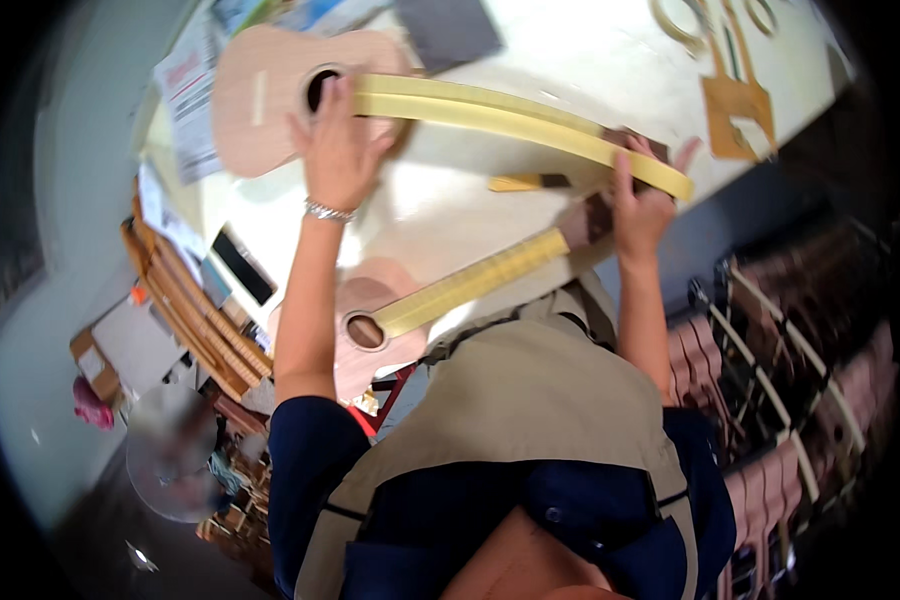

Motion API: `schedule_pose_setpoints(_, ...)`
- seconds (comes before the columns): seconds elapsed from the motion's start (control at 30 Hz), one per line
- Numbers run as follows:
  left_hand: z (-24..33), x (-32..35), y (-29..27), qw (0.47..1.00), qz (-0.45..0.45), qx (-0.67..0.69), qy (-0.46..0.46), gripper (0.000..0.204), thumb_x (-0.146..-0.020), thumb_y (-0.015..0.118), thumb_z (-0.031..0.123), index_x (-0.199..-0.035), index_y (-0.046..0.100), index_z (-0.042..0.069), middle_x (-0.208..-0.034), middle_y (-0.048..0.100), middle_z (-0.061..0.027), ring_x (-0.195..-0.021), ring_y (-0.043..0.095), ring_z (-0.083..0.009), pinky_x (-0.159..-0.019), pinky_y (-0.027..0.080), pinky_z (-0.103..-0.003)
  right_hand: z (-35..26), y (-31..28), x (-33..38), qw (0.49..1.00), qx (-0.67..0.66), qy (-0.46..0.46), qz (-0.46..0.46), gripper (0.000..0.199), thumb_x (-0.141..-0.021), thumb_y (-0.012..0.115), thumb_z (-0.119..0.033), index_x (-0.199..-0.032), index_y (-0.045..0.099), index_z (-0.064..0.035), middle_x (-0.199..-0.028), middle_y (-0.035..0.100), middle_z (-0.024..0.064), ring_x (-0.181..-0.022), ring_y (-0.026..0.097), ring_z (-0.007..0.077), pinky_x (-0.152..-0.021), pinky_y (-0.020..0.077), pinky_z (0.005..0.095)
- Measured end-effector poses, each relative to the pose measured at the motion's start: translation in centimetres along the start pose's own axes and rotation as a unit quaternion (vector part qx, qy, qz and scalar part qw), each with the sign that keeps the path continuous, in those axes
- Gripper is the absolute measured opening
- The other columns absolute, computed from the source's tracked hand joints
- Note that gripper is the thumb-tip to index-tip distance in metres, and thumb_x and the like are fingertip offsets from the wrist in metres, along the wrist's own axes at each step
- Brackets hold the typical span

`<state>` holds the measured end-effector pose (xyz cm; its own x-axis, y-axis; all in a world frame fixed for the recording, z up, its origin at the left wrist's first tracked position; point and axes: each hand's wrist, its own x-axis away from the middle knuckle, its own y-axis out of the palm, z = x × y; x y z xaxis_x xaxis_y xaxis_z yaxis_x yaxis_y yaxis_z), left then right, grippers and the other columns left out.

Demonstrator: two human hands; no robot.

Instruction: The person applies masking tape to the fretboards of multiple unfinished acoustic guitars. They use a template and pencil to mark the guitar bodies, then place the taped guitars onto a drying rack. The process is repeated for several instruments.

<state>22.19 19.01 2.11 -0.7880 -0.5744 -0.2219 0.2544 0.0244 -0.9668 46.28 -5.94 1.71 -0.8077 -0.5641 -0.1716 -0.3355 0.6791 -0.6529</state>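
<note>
A bare-wood ukulele (255,128) lies across the far side of the table, its neck pointing right. Over its neck runs a long strip of yellow masking tape (490,118), bowed away from the fretboard toward the right. My left hand (338,155) lies beside the sound hole at the strip's left end, fingers stretched and thumb apart. Near the headstock, my right hand (645,205) grips the strip's other end, with some fingers spread. Closer to me rests a second ukulele (395,350), its fretboard covered in yellow tape. A flat brush (530,182) sits between the two necks.
Tape rolls (678,20) and a brown tool-like piece (738,110) lie at the far right. A dark phone (242,265) and papers (188,110) are on the left. Curved wooden parts (190,300) stand beside the table; racks of necks (770,480) fill the lower right.
</note>
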Motion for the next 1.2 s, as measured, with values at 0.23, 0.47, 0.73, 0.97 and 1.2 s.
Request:
schedule_pose_setpoints(0.23,0.1,0.4,0.9,0.999,0.003,-0.049,0.008,0.081,-0.085,0.033,0.066,-0.144,0.027,0.009,-0.147,0.032,-0.0039,-0.137,0.025,-0.0239,-0.102,-0.006,-0.065,0.3,0.8,-0.3,0.994,0.086,-0.029,0.053,0.063,-0.083,0.065,-0.027,-0.129,0.04,0.0071,-0.128,0.051,0.0175,-0.097,0.064,0.0208,-0.102,0.0339,0.0459)
schedule_pose_setpoints(0.47,0.8,0.6,0.9,0.997,0.001,-0.07,-0.018,0.083,-0.084,0.031,0.068,-0.145,0.024,0.012,-0.15,0.024,-0.004,-0.14,0.016,-0.0252,-0.101,-0.011,-0.064,0.6,1.1,-0.5,0.981,0.163,-0.083,0.069,0.056,-0.083,0.064,-0.028,-0.125,0.047,0.0048,-0.127,0.053,0.0143,-0.09,0.064,0.0186,-0.104,0.0317,0.0455)
schedule_pose_setpoints(0.73,17.6,-1.7,2.9,0.965,-0.155,0.199,0.065,0.073,-0.079,0.065,0.034,-0.141,0.033,0.011,-0.149,0.027,-0.0086,-0.14,0.018,-0.027,-0.106,0.011,-0.06,0.7,1.5,0.1,0.999,0.039,-0.03,-0.002,0.074,-0.09,0.05,-0.042,-0.14,0.023,0.0056,-0.111,0.056,0.0092,-0.106,0.053,0.021,-0.104,0.0302,0.0424)
schedule_pose_setpoints(0.97,16.0,-0.2,4.1,0.961,-0.131,0.212,0.121,0.027,-0.073,0.067,0.013,-0.098,0.06,0.009,-0.104,0.058,-0.0067,-0.1,0.055,-0.0256,-0.082,0.043,-0.039,1.1,2.2,0.0,0.965,-0.259,-0.037,0.006,0.082,-0.092,0.025,-0.06,-0.137,0.026,0.0084,-0.118,0.047,0.0174,-0.112,0.047,0.0259,-0.099,0.0355,0.0357)
schedule_pose_setpoints(1.2,17.0,-1.7,1.4,0.945,-0.177,0.275,-0.035,0.026,-0.075,0.071,0.009,-0.096,0.059,0.003,-0.072,0.064,-0.0051,-0.064,0.061,-0.017,-0.058,0.049,-0.028,1.7,2.7,0.1,0.969,-0.238,-0.057,0.022,0.073,-0.095,0.027,-0.053,-0.133,0.034,0.0078,-0.115,0.05,0.0165,-0.106,0.047,0.027,-0.095,0.0346,0.0381)
